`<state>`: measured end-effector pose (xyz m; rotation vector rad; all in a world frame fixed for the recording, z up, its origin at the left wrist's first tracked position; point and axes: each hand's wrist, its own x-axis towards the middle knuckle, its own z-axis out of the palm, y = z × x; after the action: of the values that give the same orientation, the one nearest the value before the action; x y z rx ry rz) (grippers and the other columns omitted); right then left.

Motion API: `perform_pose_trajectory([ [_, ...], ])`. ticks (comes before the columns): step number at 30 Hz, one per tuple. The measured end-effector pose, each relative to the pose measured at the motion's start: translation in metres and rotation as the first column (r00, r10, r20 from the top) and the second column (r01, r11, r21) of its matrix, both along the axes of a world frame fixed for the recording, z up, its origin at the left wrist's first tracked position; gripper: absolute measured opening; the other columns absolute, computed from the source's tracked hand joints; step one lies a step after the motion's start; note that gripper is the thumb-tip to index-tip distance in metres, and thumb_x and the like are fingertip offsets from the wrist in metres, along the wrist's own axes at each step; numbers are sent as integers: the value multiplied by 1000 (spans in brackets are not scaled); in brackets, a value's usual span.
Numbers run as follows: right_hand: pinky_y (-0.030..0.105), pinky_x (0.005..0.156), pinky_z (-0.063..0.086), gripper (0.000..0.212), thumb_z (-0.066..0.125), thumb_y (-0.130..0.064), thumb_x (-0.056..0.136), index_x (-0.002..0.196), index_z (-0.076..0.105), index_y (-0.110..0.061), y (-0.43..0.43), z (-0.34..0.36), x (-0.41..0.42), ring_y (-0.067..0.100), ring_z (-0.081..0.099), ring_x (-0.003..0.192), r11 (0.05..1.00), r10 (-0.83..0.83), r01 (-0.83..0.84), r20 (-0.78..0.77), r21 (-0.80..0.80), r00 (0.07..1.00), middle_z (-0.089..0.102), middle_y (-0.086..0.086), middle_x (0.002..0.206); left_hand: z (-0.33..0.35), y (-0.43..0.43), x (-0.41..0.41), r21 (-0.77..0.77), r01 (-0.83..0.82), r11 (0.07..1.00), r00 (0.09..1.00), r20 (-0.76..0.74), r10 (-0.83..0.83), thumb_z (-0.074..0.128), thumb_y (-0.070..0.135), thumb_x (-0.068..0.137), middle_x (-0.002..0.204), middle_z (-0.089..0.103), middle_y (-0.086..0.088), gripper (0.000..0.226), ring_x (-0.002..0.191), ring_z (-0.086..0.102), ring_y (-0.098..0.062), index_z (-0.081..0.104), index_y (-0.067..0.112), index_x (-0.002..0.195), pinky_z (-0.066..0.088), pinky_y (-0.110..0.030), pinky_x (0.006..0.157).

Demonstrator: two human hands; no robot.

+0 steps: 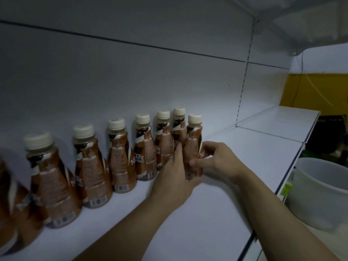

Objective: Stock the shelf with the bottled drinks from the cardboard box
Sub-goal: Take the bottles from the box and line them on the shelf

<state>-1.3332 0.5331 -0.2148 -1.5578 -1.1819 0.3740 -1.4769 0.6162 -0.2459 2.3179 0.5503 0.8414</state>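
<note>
Brown shrink-sleeved plastic bottle with a cream screw cap [193,146] stands upright, long axis vertical, cap up, at the right end of the row of matching brown bottles [120,157] along the far edge of the white metal shelf [244,166]. The left hand [174,178] and right hand [216,161] both clasp its wide lower body, fingers curled around it. Likely full, stiff, fairly slick; the low body seems the steadiest hold. A white plastic tub [318,193] sits lower right.

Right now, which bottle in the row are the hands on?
The bottle at the right end, both the left hand and right hand around it; the other bottles stand untouched.
</note>
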Motion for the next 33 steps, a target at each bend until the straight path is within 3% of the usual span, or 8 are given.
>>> perform_pose_trajectory([
  [2,11,48,45,20,88,-24,59,68,71,-27,3,-4,8,-1,63,53,983,-185,185,4,3,983,69,-13,60,-3,-1,0,77,-12,997,994,-107,21,69,44,81,153,31,2,94,136,35,-18,9,28,151,35,-37,109],
  [5,18,57,54,42,89,-35,59,92,66,-22,15,-11,22,5,69,72,910,-414,413,-56,-36,908,71,-10,77,-6,1,0,126,-7,992,988,-153,26,63,43,86,146,41,0,74,130,42,-20,25,25,146,41,-41,103],
  [11,34,79,55,62,87,-29,67,120,55,-23,54,-7,35,21,64,95,841,-537,533,-14,-91,844,65,0,106,-6,1,1,128,-16,992,992,-126,32,61,38,88,129,54,3,51,116,52,-17,42,27,134,49,-41,93],
  [14,33,74,57,53,76,-40,80,125,59,-16,66,-3,34,17,67,90,907,-418,413,-303,-84,856,68,8,115,-6,5,-1,129,-42,991,998,-33,46,63,37,86,121,55,4,43,110,52,-14,49,25,125,48,-37,91],
  [17,34,79,54,58,46,-66,89,104,66,-14,71,-1,29,18,65,92,952,-271,302,-578,-45,770,69,6,103,-7,8,1,145,-66,987,998,24,63,63,43,83,121,52,6,46,111,49,-14,49,26,124,46,-35,93],
  [22,39,97,51,49,36,-55,98,119,68,-24,70,-14,29,16,65,103,951,-294,308,-336,-12,895,70,2,117,-14,7,4,202,-48,978,997,-53,59,57,55,82,128,48,11,55,116,47,-9,41,33,130,46,-34,94],
  [27,51,111,38,68,43,-59,94,149,31,-21,66,-15,19,27,48,133,984,-177,180,-278,-16,944,47,6,148,-3,1,-1,218,-72,973,990,-107,97,56,56,84,126,50,11,51,115,49,-8,45,33,128,46,-35,94],
  [33,57,113,27,94,62,-57,81,152,20,-11,64,-2,-6,33,27,143,886,-449,435,64,163,891,32,16,154,21,-9,-21,404,-175,898,957,-145,252,56,49,84,104,53,7,32,99,52,-15,53,27,108,47,-34,78],
])
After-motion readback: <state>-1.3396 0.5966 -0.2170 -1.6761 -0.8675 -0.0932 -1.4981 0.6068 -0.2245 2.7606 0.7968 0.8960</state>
